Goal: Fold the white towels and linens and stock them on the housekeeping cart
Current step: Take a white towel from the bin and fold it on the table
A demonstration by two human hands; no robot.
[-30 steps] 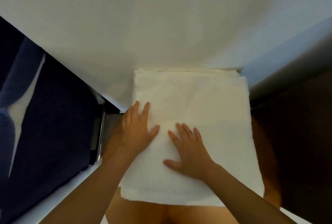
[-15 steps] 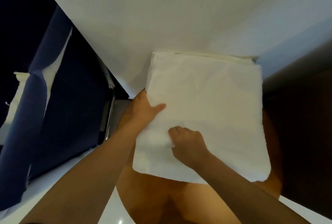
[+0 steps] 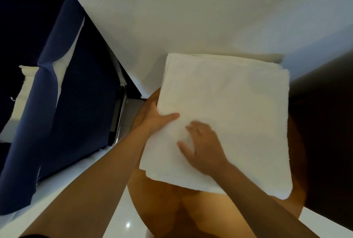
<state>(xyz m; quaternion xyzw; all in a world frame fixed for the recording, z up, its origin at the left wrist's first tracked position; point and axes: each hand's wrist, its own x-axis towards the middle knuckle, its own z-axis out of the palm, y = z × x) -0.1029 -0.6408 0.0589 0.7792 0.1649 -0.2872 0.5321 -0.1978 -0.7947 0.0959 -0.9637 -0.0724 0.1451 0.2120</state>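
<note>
My left hand (image 3: 152, 121) grips the left edge of the folded white towel (image 3: 238, 113), with the thumb on top. My right hand (image 3: 204, 148) rests on the towel, fingers a little bent. Under the towel is a round wooden table (image 3: 162, 199).

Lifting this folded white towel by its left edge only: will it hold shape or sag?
Probably sags: the folded towel is soft cloth, creasing beside the right hand. Its stacked layers, visible at the far edge, may splay unless supported underneath. Left hand grips only one edge.

Left hand (image 3: 151, 121) half under towel (image 3: 229, 111) (seemingly)
</note>
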